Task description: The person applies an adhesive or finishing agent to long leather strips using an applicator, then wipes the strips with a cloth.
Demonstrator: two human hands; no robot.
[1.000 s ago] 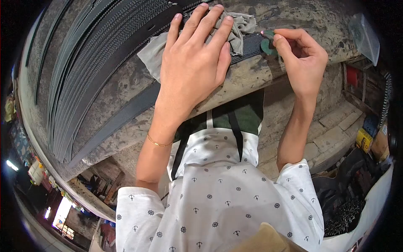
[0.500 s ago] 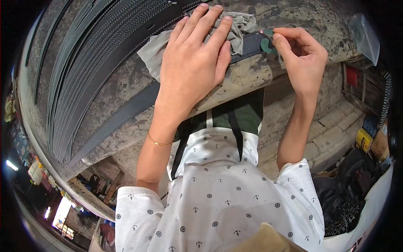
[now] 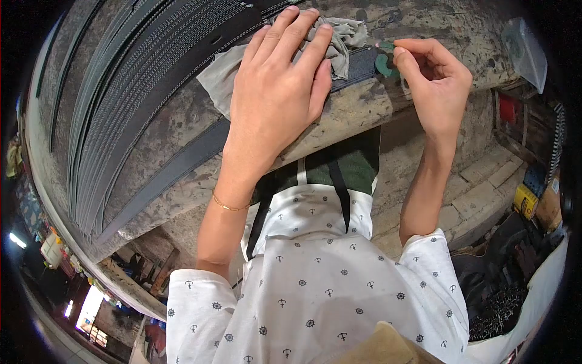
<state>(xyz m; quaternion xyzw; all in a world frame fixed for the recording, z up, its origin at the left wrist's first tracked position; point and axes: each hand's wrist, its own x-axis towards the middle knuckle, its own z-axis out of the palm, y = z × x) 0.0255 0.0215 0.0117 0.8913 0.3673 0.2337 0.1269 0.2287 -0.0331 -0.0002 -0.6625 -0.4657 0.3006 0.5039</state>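
Grey and stained, the surface (image 3: pixel 357 109) is the largest thing, its near edge slanting across in front of the person. Dark straps with pale stitching, a stitched bundle (image 3: pixel 136 106), fan over its left part toward the far edge. One single strap (image 3: pixel 194 148) lies apart from them, running from the near left corner, under a crumpled grey cloth (image 3: pixel 218 82), and out on the other side close to the near edge. The left hand (image 3: pixel 277 88) lies flat on that cloth, fingers spread, grasping nothing. The right hand (image 3: pixel 438 82) pinches a small pink-tipped piece (image 3: pixel 385 45) between thumb and forefinger, beside a green curved piece (image 3: pixel 383 65) by the strap's right stretch; whether the two are joined I cannot tell. Steadying the strap while handling its right stretch seems the step in hand; the next move calls for even pressure and a fine pinch.
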